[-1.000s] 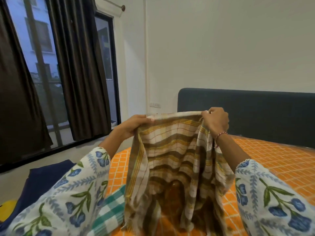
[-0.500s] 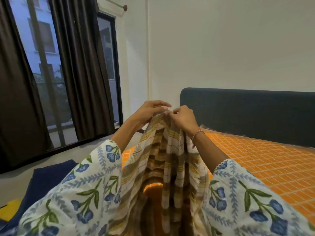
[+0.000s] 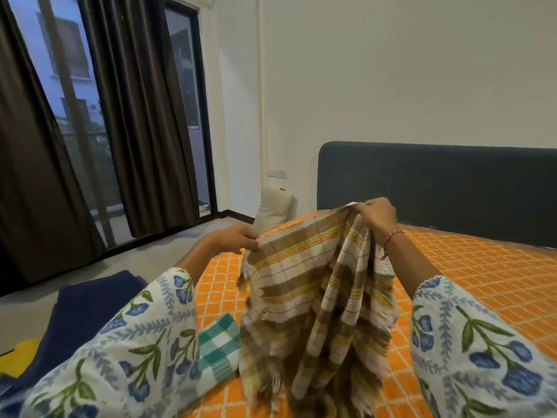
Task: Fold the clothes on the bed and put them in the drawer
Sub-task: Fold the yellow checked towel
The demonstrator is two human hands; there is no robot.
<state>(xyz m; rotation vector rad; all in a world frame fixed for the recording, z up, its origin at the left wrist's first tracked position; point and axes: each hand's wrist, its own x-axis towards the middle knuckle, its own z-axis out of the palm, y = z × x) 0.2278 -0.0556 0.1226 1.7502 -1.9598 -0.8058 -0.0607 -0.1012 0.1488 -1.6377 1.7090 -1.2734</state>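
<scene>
A brown, white and yellow checked cloth (image 3: 304, 294) with fringed ends hangs in folds above the bed (image 3: 482, 273), which has an orange grid-patterned sheet. My left hand (image 3: 238, 238) pinches the cloth's left top edge. My right hand (image 3: 376, 217) grips the bunched top edge further right and higher. A green and white checked cloth (image 3: 218, 348) lies on the bed below my left arm. A dark blue garment (image 3: 81, 315) lies at the bed's left edge. No drawer is in view.
A dark blue headboard (image 3: 437, 182) stands against the white wall. A cream bag (image 3: 275, 209) sits on the floor beside the bed. Brown curtains (image 3: 141, 116) hang over glass doors at left. Something yellow (image 3: 18, 354) lies at the far left.
My hands were together at the cloth's top half a second ago. They have moved apart and lower, the left hand sliding left along the edge and spreading the folded cloth. The view tilted down.
</scene>
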